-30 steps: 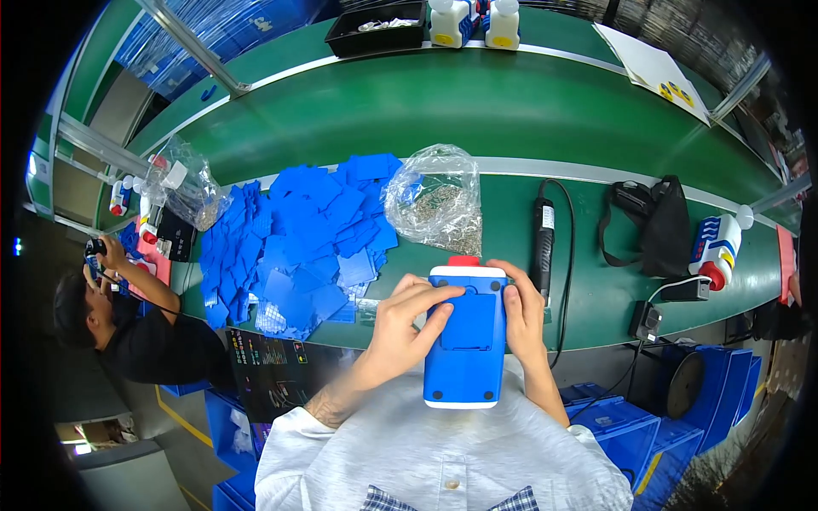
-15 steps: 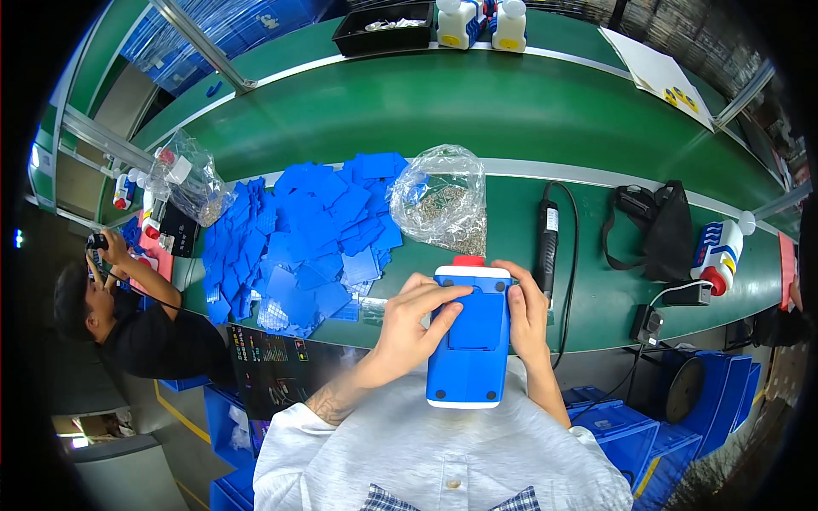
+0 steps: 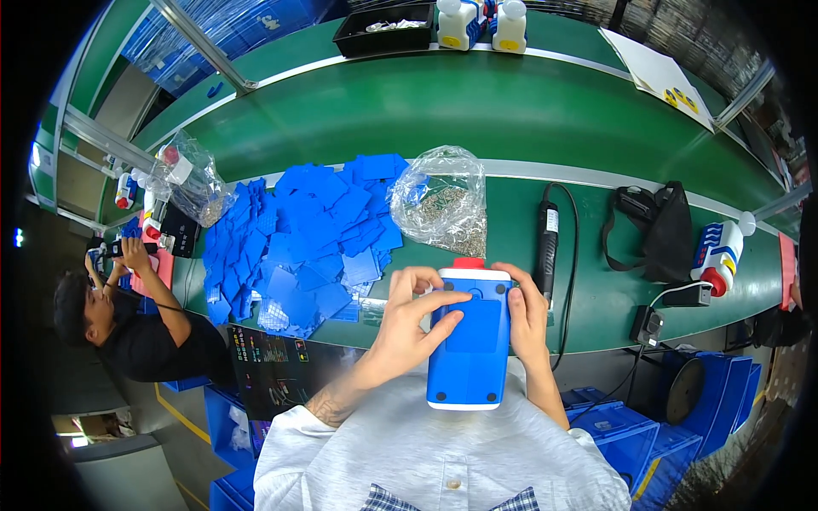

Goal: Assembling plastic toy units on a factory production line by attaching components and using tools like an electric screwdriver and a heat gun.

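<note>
A blue-and-white box-shaped plastic device (image 3: 464, 375) with a red end is held before my chest, its blue face up. Dark round spots mark its corners, and a rectangular cover panel (image 3: 474, 330) sits in that face, looking flush. My left hand (image 3: 411, 322) is at the left edge, with index finger and thumb bent over the panel's upper part. Along the right edge, my right hand (image 3: 530, 319) grips the device, thumb near the upper right corner. Beyond the red end lies a clear plastic bag (image 3: 439, 200) of small metal pieces, probably screws.
A heap of blue flat panels (image 3: 315, 230) covers the bench's left. To the right lie a corded black power screwdriver (image 3: 548, 247), a black pouch (image 3: 656, 221) and a white device (image 3: 720, 255) with a red end. A co-worker (image 3: 128, 315) sits at far left.
The cover panel, which showed a dark gap at its lower edge, now looks flush. My left fingers have shifted slightly. The co-worker's hands have moved, with a dark tool in them.
</note>
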The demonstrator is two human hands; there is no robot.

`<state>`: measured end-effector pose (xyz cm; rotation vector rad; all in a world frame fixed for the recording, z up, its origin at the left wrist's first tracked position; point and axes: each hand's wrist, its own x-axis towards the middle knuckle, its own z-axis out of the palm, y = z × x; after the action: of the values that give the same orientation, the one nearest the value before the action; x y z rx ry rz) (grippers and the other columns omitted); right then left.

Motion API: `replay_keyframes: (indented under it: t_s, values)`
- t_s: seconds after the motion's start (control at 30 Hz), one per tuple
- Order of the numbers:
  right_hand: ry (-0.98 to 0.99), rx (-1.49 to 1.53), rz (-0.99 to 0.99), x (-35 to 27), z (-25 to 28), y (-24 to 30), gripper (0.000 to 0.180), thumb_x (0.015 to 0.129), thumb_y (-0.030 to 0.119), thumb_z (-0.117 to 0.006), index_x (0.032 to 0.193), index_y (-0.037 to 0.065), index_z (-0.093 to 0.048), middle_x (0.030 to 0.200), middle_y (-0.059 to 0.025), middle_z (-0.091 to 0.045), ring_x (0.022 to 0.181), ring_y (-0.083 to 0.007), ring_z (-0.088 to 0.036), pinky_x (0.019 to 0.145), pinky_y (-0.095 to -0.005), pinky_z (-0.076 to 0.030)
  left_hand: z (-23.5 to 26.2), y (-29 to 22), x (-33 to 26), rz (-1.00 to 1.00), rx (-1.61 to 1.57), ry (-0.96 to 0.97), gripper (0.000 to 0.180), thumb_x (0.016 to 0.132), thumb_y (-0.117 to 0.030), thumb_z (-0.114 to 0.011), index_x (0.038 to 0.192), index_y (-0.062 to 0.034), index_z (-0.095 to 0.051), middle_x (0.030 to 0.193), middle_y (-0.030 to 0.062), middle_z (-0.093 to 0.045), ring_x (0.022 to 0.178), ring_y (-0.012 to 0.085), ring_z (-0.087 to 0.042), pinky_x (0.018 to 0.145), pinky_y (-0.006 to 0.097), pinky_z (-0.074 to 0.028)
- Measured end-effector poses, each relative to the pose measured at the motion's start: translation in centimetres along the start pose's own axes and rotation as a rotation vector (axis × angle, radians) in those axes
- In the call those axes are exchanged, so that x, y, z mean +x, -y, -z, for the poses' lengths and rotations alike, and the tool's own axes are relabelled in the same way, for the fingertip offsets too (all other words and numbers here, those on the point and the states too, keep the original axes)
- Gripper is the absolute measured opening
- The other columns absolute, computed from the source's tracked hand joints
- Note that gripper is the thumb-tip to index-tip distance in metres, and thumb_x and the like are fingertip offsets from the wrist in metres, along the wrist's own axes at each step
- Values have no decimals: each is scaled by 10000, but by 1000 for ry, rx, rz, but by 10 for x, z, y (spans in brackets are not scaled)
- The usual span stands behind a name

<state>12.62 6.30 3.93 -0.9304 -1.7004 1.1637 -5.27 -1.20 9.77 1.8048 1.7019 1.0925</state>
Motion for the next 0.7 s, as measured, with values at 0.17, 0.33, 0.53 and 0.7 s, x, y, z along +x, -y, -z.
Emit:
replay_keyframes:
  t_s: [0.17, 0.33, 0.53, 0.7]
  values:
    - [120, 160, -141, -3, 1, 7, 405, 841, 174, -549, 1218, 37, -490, 1128, -138, -554, 922, -226, -582, 802, -321, -458, -3, 7, -3, 47, 7, -2, 388, 708, -147, -727, 1080, -101, -622, 1185, 156, -450, 1065, 259, -473, 907, 375, -402]
    - [139, 136, -146, -2, 0, 6, 450, 794, 106, -564, 1223, 43, -445, 1170, -121, -526, 980, -217, -555, 824, -320, -451, -11, 23, -1, 289, -383, 117, 593, 753, -167, -704, 1269, -75, -426, 1281, 136, -429, 1229, 261, -406, 997, 425, -349]
    - [165, 239, -154, 2, -6, 3, 440, 803, 94, -551, 1221, 47, -422, 1185, -113, -509, 1015, -214, -535, 846, -322, -439, -16, 36, 9, 367, -527, 49, 456, 849, -158, -616, 1252, -51, -431, 1237, 112, -491, 1195, 207, -438, 978, 376, -372]
    - [200, 245, -220, 6, 1, 10, 387, 864, 173, -529, 1219, 46, -443, 1227, -145, -469, 1083, -229, -499, 866, -335, -427, -23, 80, 52, 302, -608, -121, 265, 854, -112, -598, 1096, -17, -547, 1049, 78, -595, 1005, 149, -548, 873, 285, -433]
